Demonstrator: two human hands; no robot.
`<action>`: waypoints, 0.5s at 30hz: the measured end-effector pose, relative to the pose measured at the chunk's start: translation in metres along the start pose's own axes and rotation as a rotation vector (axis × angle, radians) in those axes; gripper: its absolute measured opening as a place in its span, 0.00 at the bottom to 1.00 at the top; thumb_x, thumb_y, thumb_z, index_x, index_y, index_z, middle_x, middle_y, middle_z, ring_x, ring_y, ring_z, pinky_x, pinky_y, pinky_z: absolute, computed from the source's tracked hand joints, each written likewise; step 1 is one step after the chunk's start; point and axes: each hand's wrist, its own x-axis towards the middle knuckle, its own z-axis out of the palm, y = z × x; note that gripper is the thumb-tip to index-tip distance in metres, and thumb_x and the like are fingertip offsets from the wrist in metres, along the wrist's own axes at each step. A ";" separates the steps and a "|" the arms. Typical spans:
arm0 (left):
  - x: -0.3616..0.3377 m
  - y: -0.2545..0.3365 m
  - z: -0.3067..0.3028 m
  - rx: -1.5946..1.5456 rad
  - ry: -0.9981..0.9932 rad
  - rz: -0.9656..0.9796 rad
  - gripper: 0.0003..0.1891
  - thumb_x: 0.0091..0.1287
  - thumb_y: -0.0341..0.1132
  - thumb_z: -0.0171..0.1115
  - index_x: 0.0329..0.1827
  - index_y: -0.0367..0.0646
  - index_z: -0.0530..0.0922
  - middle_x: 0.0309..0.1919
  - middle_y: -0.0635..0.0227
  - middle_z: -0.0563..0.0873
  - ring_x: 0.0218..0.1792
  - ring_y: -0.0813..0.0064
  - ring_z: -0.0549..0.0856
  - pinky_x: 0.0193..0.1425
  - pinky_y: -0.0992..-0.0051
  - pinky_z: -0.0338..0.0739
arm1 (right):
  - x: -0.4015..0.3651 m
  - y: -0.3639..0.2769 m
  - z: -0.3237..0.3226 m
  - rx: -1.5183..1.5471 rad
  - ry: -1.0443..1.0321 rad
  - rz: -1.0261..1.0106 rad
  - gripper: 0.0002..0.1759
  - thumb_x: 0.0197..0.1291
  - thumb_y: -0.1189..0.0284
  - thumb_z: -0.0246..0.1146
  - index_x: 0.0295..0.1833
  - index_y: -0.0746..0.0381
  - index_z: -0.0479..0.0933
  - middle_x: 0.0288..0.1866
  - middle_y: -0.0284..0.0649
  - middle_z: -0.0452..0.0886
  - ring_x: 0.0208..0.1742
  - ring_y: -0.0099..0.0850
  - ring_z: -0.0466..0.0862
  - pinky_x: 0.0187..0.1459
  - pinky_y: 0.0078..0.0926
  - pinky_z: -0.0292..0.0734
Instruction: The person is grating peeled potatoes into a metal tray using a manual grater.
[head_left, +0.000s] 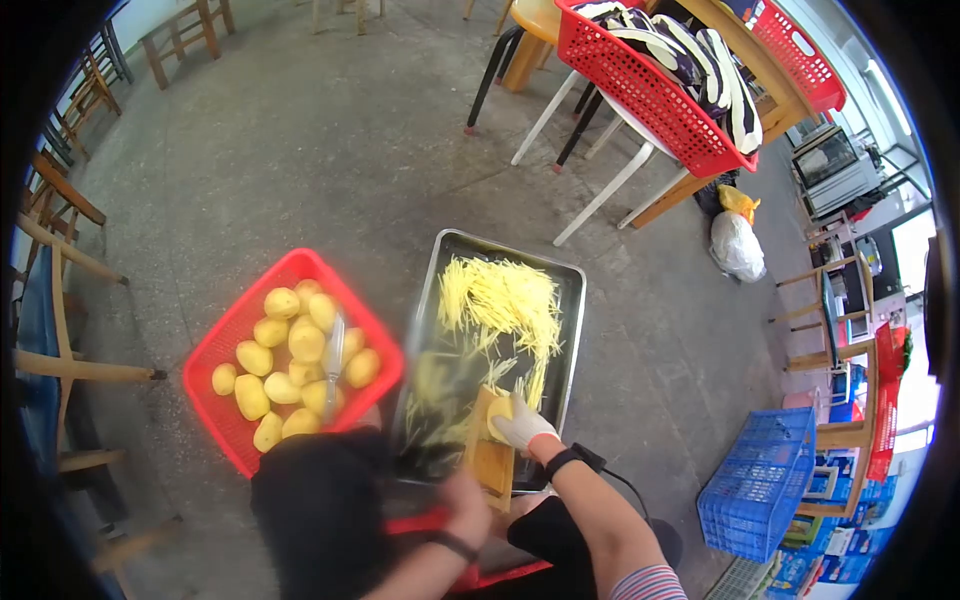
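My right hand (522, 424), in a white glove, presses a peeled potato (500, 412) against a wooden slicer board (491, 462), its fingers closed round the potato. The board leans at a slant over the near end of a metal tray (574, 350). Beside the board's lower left edge is my bare left hand (466, 508), smeared by motion, so I cannot tell how its fingers are set. Thin yellow potato shreds (505, 300) are heaped in the tray's far half, with more scattered toward the board.
Left of the tray, a red basket (222, 425) holds several peeled potatoes (283, 388) and a knife (334, 365). Striped eggplants (700, 65) fill a red basket (640, 72) on a stool. A blue crate (757, 485) stands at right; a chair (62, 350) is at left.
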 end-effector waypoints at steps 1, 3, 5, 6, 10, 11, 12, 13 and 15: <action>0.000 0.001 -0.001 0.000 -0.005 -0.002 0.19 0.57 0.40 0.63 0.38 0.28 0.79 0.36 0.55 0.83 0.36 0.63 0.84 0.41 0.64 0.77 | -0.020 -0.002 -0.010 0.059 -0.054 -0.052 0.38 0.55 0.49 0.54 0.68 0.56 0.58 0.46 0.60 0.80 0.48 0.54 0.82 0.53 0.48 0.74; 0.000 0.003 -0.003 0.226 -0.029 0.109 0.22 0.58 0.42 0.64 0.36 0.25 0.79 0.35 0.53 0.84 0.37 0.63 0.83 0.41 0.65 0.76 | -0.075 -0.010 -0.026 0.064 -0.129 -0.111 0.40 0.54 0.49 0.54 0.69 0.57 0.56 0.47 0.61 0.80 0.49 0.54 0.81 0.53 0.46 0.74; 0.000 -0.003 0.003 0.124 -0.012 0.094 0.22 0.58 0.43 0.64 0.35 0.25 0.79 0.35 0.52 0.84 0.36 0.64 0.83 0.41 0.65 0.76 | -0.112 -0.015 -0.030 -0.024 -0.173 -0.086 0.40 0.54 0.49 0.53 0.70 0.57 0.56 0.47 0.61 0.80 0.49 0.54 0.81 0.52 0.46 0.75; 0.003 -0.009 0.004 0.028 0.020 0.087 0.22 0.58 0.43 0.64 0.34 0.25 0.79 0.35 0.52 0.84 0.36 0.64 0.83 0.40 0.65 0.76 | -0.119 -0.017 -0.028 -0.049 -0.200 -0.060 0.40 0.55 0.49 0.53 0.70 0.57 0.56 0.47 0.61 0.80 0.49 0.54 0.81 0.52 0.46 0.75; 0.026 -0.026 0.002 0.044 0.075 0.140 0.22 0.58 0.42 0.64 0.35 0.24 0.79 0.34 0.52 0.84 0.34 0.65 0.83 0.39 0.65 0.76 | -0.078 -0.008 0.008 0.026 0.010 -0.056 0.40 0.55 0.49 0.53 0.71 0.56 0.55 0.48 0.62 0.79 0.48 0.54 0.82 0.50 0.47 0.75; 0.022 -0.020 -0.003 0.125 0.076 0.129 0.22 0.59 0.42 0.64 0.34 0.24 0.79 0.34 0.52 0.84 0.34 0.65 0.83 0.39 0.65 0.76 | -0.059 -0.012 0.003 0.066 -0.002 -0.030 0.40 0.56 0.50 0.53 0.71 0.56 0.55 0.48 0.62 0.79 0.48 0.53 0.81 0.50 0.47 0.75; 0.017 -0.017 -0.004 0.197 0.070 0.109 0.22 0.59 0.42 0.63 0.34 0.23 0.79 0.33 0.52 0.84 0.33 0.65 0.83 0.39 0.65 0.76 | -0.040 -0.011 0.004 0.066 -0.005 -0.029 0.40 0.56 0.50 0.53 0.71 0.56 0.55 0.48 0.62 0.79 0.48 0.53 0.81 0.50 0.47 0.75; 0.024 -0.022 -0.004 0.205 0.071 0.120 0.22 0.59 0.42 0.63 0.34 0.23 0.79 0.33 0.52 0.84 0.33 0.65 0.83 0.39 0.65 0.76 | -0.016 -0.008 0.011 0.094 0.060 0.028 0.40 0.56 0.50 0.53 0.71 0.56 0.55 0.47 0.62 0.79 0.49 0.54 0.81 0.51 0.46 0.75; 0.045 -0.043 -0.003 0.273 0.112 0.141 0.21 0.59 0.41 0.62 0.34 0.23 0.79 0.33 0.51 0.85 0.33 0.64 0.83 0.38 0.64 0.76 | 0.005 -0.002 0.014 0.110 0.126 0.081 0.40 0.56 0.49 0.53 0.71 0.56 0.55 0.47 0.63 0.79 0.49 0.54 0.81 0.51 0.46 0.74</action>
